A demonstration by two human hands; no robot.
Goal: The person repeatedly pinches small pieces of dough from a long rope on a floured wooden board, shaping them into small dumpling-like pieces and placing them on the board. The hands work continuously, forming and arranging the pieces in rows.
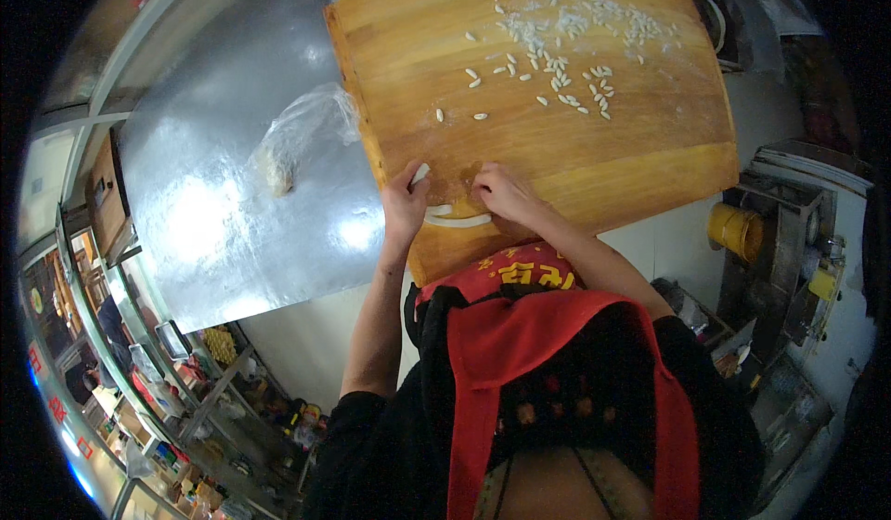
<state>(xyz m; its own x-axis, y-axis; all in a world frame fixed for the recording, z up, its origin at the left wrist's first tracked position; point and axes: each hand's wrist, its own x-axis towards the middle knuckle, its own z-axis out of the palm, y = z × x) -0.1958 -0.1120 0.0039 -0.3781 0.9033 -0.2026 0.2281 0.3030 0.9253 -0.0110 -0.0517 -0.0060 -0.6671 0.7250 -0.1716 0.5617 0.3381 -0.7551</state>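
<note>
My left hand [404,206] grips a strip of white dough [420,173], whose end sticks up past the thumb. Beneath and beside that hand, two rope-like lengths of dough [459,221] lie near the front edge of a wooden board [626,172]. A short way to the right is my right hand [505,191], its fingertips drawn together low over the board; whether a bit of dough is between them is hidden. Farther back, many small oval dough pieces [559,78] are scattered, some in a patch of white flour [522,30]. Two single pieces [480,116] lie closer to my hands.
Left of the board, a crumpled clear plastic bag [306,123] with something pale inside rests on a shiny metal tabletop [209,172]. A yellow bucket [736,232] stands at the right by metal equipment. Cluttered shelves [237,408] are at the lower left. My red apron [501,269] touches the board's front edge.
</note>
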